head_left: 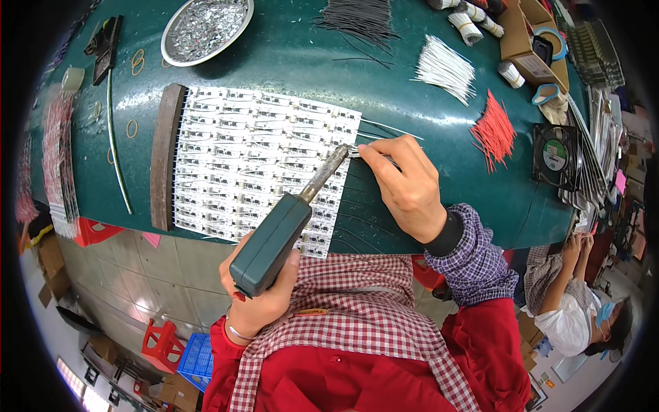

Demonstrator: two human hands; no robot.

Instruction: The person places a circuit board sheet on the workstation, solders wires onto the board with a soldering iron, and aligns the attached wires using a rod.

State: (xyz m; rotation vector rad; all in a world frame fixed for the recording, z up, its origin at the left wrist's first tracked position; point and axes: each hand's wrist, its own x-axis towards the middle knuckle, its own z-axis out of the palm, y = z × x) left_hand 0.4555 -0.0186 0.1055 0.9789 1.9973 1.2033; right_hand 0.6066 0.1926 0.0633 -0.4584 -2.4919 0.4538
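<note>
At a green worktable (pixel 405 89), a worker's left hand (pixel 264 296) wraps closed around the handle of a dark green soldering gun (pixel 274 240), its tip meeting the right edge of a white circuit-board panel (pixel 237 147) at the centre of the frame. The right hand (pixel 410 189) has thumb and forefinger pinched together on what looks like a thin wire (pixel 354 152), its end too small to make out. The step in hand appears to be joining wire to board; the next move would seem to call for a motionless pinch until the joint sets, then the tip lifted clear. Fine dark wires (pixel 360 223) trail from the panel's lower right, while white wires (pixel 445 67) and red wires (pixel 493 130) lie bundled at upper right
</note>
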